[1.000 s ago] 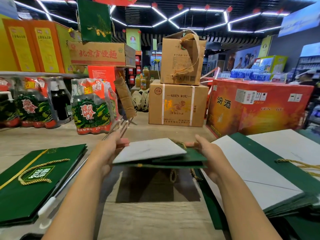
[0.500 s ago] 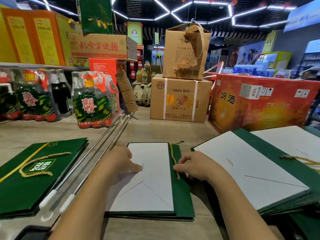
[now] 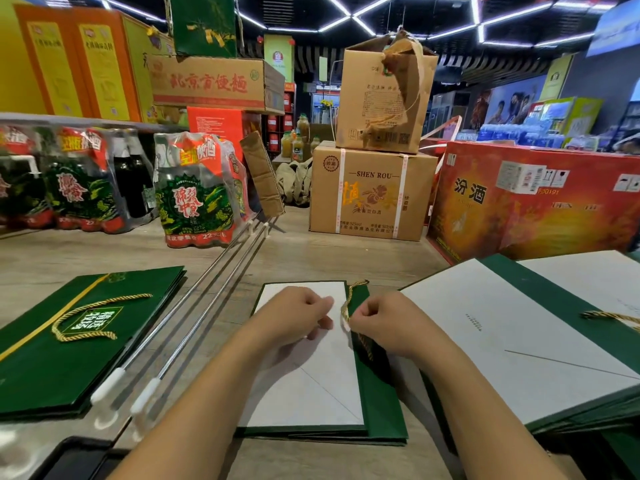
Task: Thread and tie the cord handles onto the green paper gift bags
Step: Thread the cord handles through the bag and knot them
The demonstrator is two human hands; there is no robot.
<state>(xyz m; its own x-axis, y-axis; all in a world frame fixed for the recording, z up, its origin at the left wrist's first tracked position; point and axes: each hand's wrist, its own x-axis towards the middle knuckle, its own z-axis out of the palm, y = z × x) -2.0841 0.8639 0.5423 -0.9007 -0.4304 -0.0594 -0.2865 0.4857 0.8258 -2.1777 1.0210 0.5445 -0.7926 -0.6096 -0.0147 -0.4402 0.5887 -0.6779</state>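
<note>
The green bag (image 3: 381, 403) now lies flat on the wooden surface (image 3: 311, 258) beneath both your hands, its white panel (image 3: 311, 393) facing up. A second ago you held it in the air between your palms; half a second ago you had set it down with your left hand spread flat on the white panel.

Since then your left hand (image 3: 296, 315) has curled its fingers and drawn in toward your right, so the two sets of knuckles sit just apart. Whether the left fingers are pinching anything, I cannot tell; they rest on the panel just short of the cord.

Your right hand (image 3: 382, 322) pinches the gold cord (image 3: 349, 296), which loops out past your fingertips toward the bag's far edge and also trails back under your palm along the green strip.

This reads as positioning being over and the fine work on the cord starting, threading or knotting, not yet done.

Well to the left of your left hand lie two metal rods (image 3: 194, 317) and a finished bag (image 3: 52, 368); beside your right forearm sits the stack of bags (image 3: 485, 358).
</note>
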